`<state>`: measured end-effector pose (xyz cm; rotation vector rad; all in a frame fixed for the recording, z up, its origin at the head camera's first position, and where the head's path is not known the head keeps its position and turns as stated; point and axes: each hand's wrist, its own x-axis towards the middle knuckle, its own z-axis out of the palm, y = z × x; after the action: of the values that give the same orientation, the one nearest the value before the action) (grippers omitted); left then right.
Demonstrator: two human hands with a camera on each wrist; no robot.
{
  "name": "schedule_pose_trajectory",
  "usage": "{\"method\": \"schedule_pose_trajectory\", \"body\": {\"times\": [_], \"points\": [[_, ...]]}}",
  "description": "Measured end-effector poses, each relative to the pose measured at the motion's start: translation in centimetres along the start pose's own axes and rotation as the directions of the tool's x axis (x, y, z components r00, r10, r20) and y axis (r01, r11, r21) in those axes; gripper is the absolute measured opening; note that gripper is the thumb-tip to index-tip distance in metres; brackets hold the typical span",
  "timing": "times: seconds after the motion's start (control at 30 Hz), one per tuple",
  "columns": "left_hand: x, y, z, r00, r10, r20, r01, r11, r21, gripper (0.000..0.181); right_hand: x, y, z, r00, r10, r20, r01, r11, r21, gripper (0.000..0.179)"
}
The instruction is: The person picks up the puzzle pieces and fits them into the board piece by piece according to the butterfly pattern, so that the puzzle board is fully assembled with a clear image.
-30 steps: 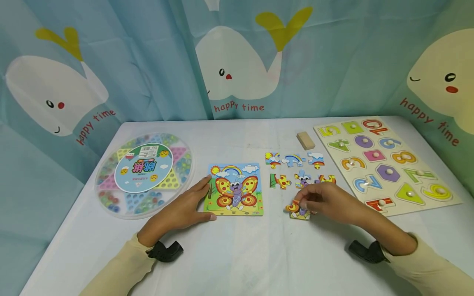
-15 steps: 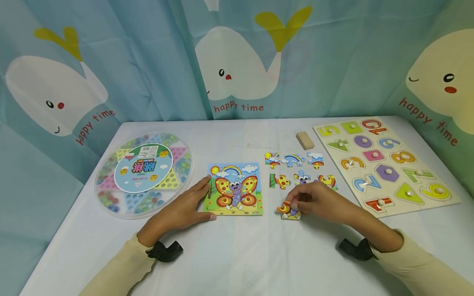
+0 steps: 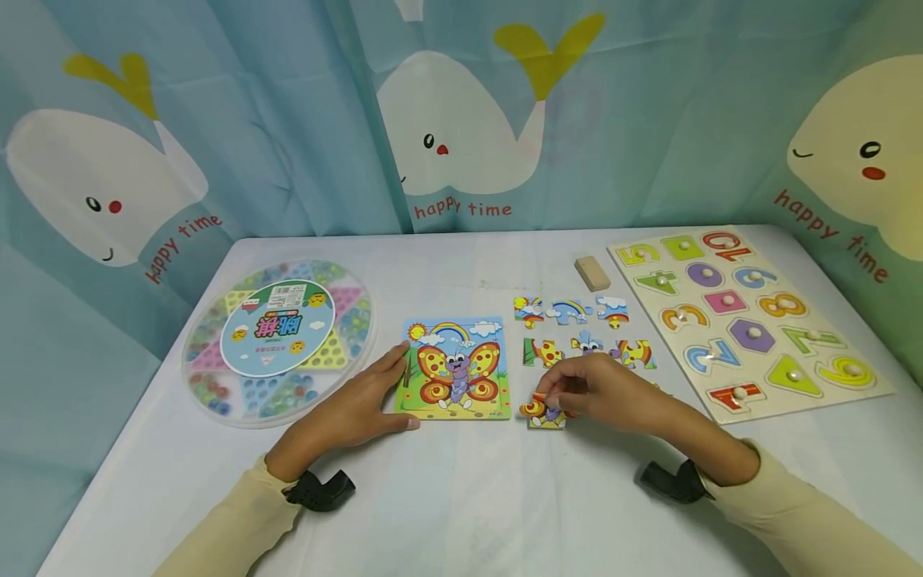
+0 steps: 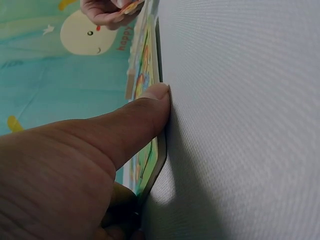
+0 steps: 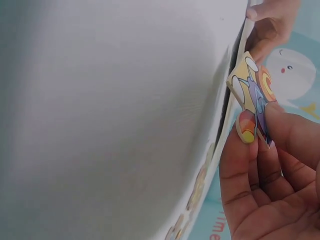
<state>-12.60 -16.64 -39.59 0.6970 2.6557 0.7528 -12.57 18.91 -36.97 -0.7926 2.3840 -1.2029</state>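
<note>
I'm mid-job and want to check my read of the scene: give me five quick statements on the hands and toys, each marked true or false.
1. The right hand pinches a puzzle piece. True.
2. The wooden block stands on the number board. False: the wooden block lies on the table, apart from the number board.
3. The left hand touches the butterfly board. True.
4. The loose pieces all lie in one row. False: the loose pieces show in at least two rows.
5. In the head view, the round game box is left of the butterfly board. True.
</note>
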Motion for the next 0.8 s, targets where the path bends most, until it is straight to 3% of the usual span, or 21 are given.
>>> {"method": "schedule_pose_trajectory", "body": {"times": [0.43,0.8], "points": [[-0.1,0.1,0.0,1.0,-0.007,0.004,0.007,1.0,0.002,0.098,1.3,-0.8,0.6,1.0,-0.011,0.03,0.01,1.0,0.016,0.012],[-0.3,0.1,0.1,0.999,0.004,0.046,-0.005,1.0,0.025,0.094,2.2,-1.2,1.2,0.999,-0.032,0.028,0.031,0.999,0.033,0.016]]}}
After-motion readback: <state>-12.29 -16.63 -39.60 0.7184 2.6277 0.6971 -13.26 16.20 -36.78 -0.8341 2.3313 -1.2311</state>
